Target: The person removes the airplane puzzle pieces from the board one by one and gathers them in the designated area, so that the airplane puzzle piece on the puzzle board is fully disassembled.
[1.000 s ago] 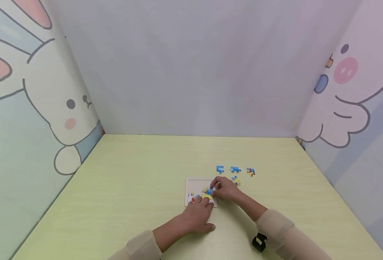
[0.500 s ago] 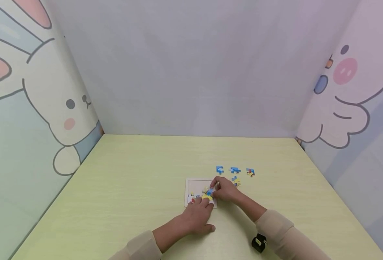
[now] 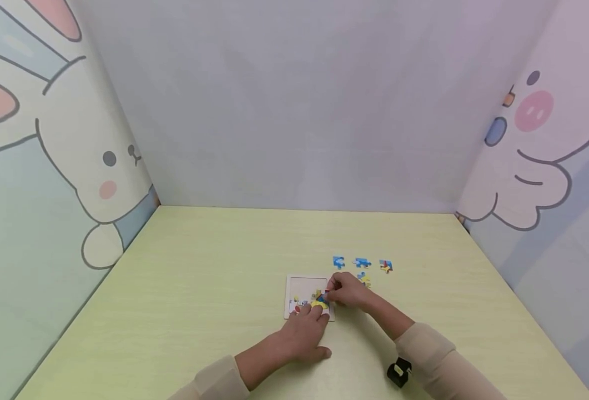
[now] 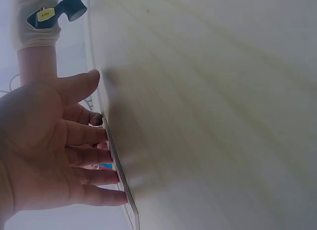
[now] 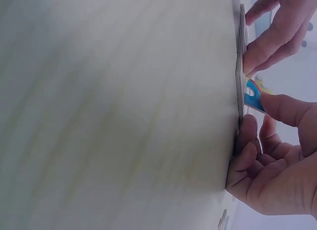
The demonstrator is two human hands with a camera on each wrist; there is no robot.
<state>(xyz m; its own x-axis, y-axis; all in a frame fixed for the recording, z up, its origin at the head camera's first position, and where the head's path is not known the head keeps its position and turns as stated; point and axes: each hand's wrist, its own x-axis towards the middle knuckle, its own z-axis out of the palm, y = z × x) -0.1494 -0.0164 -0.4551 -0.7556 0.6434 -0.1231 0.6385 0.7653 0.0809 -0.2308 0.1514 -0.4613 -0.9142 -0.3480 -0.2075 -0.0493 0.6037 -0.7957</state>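
A small jigsaw puzzle board (image 3: 287, 294) with a pale rim lies on the table, its lower part filled with colourful pieces. Across its near edge rests my left hand (image 3: 304, 333), fingertips pressing down and thumb spread aside; in the left wrist view the fingers (image 4: 91, 176) run straight to the board. At the board's right side, my right hand (image 3: 349, 291) pinches a mostly blue puzzle piece (image 5: 253, 97) between thumb and index finger. That piece stands tilted on the board in the right wrist view, and the hand's other fingers curl beside the board's edge.
Beyond the right hand lie loose puzzle pieces: a blue one (image 3: 338, 262), another blue one (image 3: 362, 263), a blue and red one (image 3: 386, 266) and a yellow and blue one (image 3: 364, 279). A black wrist device (image 3: 399, 373) sits by the right sleeve.
The pinched puzzle piece has tilted a little at the board's right edge, and my right fingers have shifted slightly with it. My left hand stays in place.
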